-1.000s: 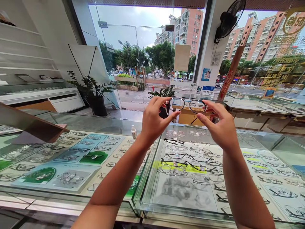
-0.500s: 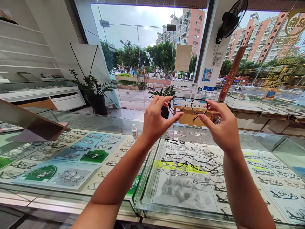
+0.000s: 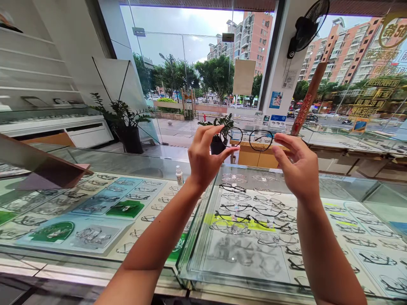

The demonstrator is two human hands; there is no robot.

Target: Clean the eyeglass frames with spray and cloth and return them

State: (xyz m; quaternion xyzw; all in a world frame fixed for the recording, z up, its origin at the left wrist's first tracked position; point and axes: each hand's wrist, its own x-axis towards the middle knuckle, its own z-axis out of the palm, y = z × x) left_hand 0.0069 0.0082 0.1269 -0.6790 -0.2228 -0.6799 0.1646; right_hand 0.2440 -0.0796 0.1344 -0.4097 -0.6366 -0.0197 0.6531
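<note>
A pair of thin black round-rimmed glasses (image 3: 261, 140) is held up above the glass counter, lenses facing the window. My left hand (image 3: 206, 154) grips the left side of the frame, with its fingers on top and its thumb below the left lens. At the right end of the glasses is my right hand (image 3: 296, 165); its forefinger lies by the rim's corner and its thumb is apart from the fingertips. Beneath both arms, rows of glasses (image 3: 235, 216) lie inside the glass display case (image 3: 203, 277).
A small white bottle (image 3: 179, 175) stands on the counter, left of my left wrist. A brown board (image 3: 41, 161) slants in from the left. Potted plants (image 3: 130, 137) stand by the window, and a fan (image 3: 308, 27) hangs on the pillar.
The glasses have shifted slightly left with my left hand. My right thumb has drawn back from the right lens, and the folded arm tip below that lens no longer shows.
</note>
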